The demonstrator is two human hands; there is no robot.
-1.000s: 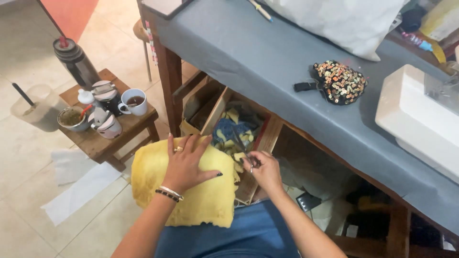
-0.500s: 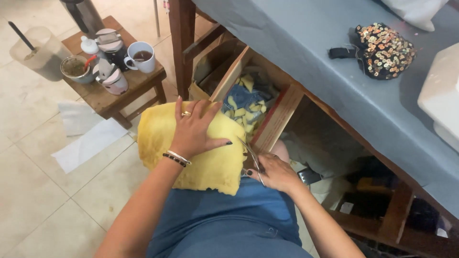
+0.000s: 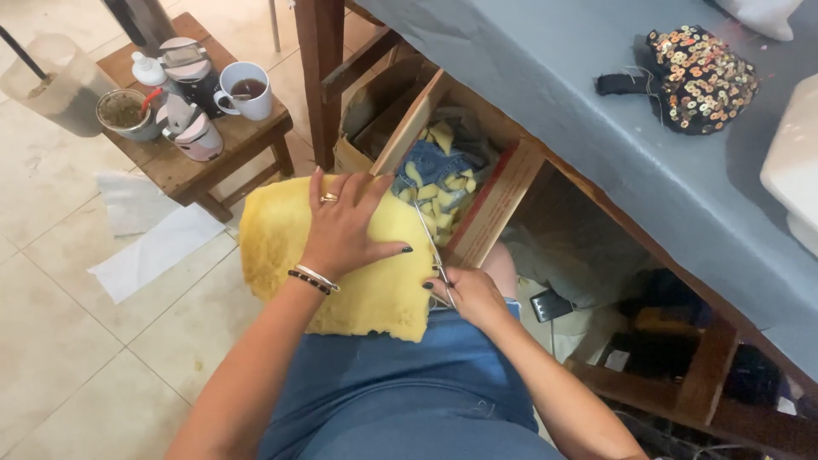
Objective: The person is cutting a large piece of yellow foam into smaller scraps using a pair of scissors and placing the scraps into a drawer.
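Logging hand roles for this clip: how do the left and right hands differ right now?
The left hand lies flat, fingers spread, on the yellow foam sheet; the right hand is curled around scissors at the sheet's edge. The left hand wears a ring and wrist bracelets; none show on the right hand. Both have dark nail polish.

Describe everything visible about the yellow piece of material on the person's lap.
The yellow foam sheet looks soft and spongy, with a pitted surface and ragged lower edge. It lies flat across the person's denim-clad lap, one side overhanging toward the floor. The left hand presses down on it, fingers spread. Along its right edge the right hand works scissors, blades pointing toward the open drawer, which holds small yellow offcuts.
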